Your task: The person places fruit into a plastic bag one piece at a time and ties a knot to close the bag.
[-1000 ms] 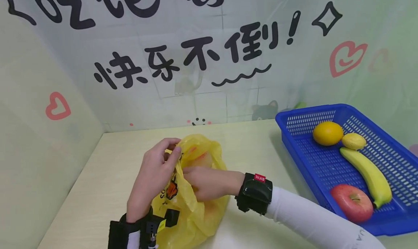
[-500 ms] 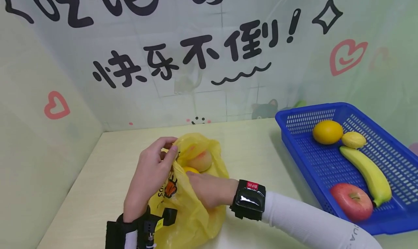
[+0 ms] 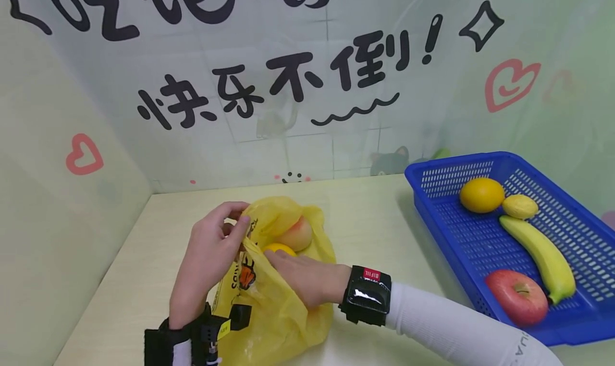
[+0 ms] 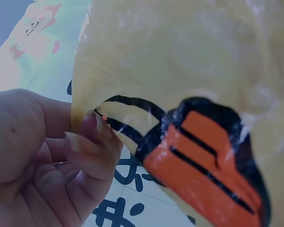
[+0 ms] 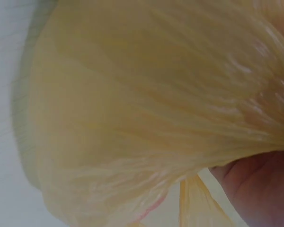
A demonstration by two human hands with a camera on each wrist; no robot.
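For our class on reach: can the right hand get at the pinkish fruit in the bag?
Probably yes: the left hand holds the yellow bag open, and the pinkish fruit shows close to the right hand.

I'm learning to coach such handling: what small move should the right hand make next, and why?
Probably curl the right hand round the yellow fruit in the yellow bag: the hand reaches into the bag, close to that fruit, whose top shows, and the left hand pinches the bag.

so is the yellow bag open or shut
Open: the left grip pinches the edge of the bag, the right grip is in its mouth, and a peach shows inside.
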